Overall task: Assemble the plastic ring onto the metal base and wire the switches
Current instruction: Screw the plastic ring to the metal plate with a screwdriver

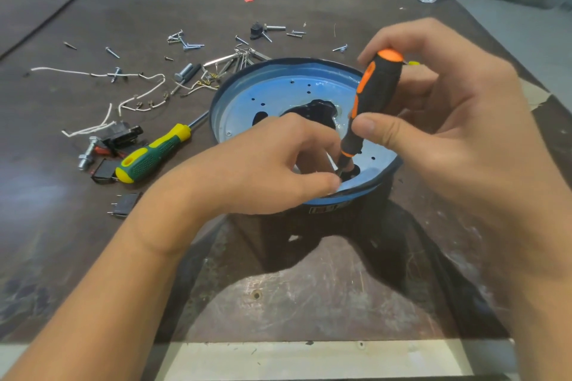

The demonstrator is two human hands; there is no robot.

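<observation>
Mid-fastening: right hand (448, 120) grips the screwdriver (376, 93), left hand (263, 170) pinches its tip at the metal base (278, 90); switches (123, 204) lie unwired.

2 bare hands: left hand (266, 170), right hand (448, 108). Left forearm (117, 288), right forearm (544, 303) uncovered to frame edge. Fingernails (366, 125) short. Fine hairs on right wrist.
</observation>
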